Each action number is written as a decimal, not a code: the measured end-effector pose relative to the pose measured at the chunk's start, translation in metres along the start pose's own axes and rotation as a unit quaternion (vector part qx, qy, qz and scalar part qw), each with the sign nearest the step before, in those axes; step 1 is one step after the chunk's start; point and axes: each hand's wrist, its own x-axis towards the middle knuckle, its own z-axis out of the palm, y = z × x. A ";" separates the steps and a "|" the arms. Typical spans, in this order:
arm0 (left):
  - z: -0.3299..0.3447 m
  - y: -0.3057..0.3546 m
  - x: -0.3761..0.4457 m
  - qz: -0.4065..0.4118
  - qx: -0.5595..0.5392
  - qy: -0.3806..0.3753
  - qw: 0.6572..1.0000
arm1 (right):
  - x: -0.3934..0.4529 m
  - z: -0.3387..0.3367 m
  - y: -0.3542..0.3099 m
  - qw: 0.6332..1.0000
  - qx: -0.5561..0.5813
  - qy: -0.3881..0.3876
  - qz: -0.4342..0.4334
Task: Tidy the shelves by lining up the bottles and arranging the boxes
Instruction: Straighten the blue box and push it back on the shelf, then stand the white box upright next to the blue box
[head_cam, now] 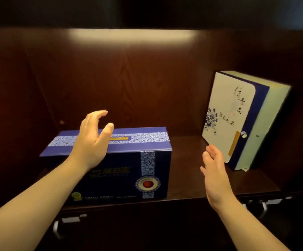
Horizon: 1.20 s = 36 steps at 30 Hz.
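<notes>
We look down into a dark wooden shelf (186,180) lit by a strip of light along the top of its back panel (129,73). Two boxes stand on the shelf, well apart. At left, the blue box (129,171) lies flat on its long side, its front face near the shelf's front edge; a patterned white-and-blue band runs along its lid and down its front, ending in a round emblem with a red centre. At right, the cream box (237,120) stands on end, tilted, its top leaning toward the right wall; its cream cover carries brush lettering and a blue flower spray, and a dark blue spine shows beside it.

Our left hand (91,142) is raised in front of the blue box's lid, fingers spread wide and curled, thumb apart, holding nothing; whether it touches the lid we cannot tell. Our right hand (215,173) is held flat and open, palm facing left, between the two boxes, just beside the cream box's lower corner and also empty. Both forearms enter from the bottom of the view. Below the shelf edge, metal handles (56,230) show on the dark cabinet front.
</notes>
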 end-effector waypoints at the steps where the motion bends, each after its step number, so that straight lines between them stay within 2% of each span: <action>1: 0.016 0.011 0.011 -0.007 -0.025 -0.016 1.000 | 0.006 -0.010 -0.006 1.000 -0.006 0.016 -0.013; 6: 0.100 0.059 0.066 -0.033 -0.121 -0.095 0.988 | 0.045 -0.067 -0.028 0.989 -0.039 0.111 -0.088; 10: 0.174 0.093 0.113 -0.059 -0.159 -0.126 0.977 | 0.086 -0.110 -0.042 0.971 -0.079 0.172 -0.144; 16: 0.285 0.130 0.186 -0.180 -0.224 -0.159 0.944 | 0.162 -0.143 -0.068 0.939 -0.162 0.244 -0.179; 19: 0.331 0.146 0.219 -0.259 -0.282 -0.157 0.910 | 0.197 -0.148 -0.077 0.933 -0.202 0.257 -0.148; 23: 0.373 0.154 0.241 -0.298 -0.327 -0.165 0.881 | 0.228 -0.147 -0.076 0.920 -0.239 0.287 -0.118; 28: 0.402 0.152 0.252 -0.317 -0.327 -0.175 0.873 | 0.238 -0.150 -0.065 0.917 -0.216 0.299 -0.149; 36: 0.430 0.155 0.265 -0.336 -0.386 -0.155 0.845 | 0.232 -0.162 -0.060 0.932 -0.191 0.256 -0.170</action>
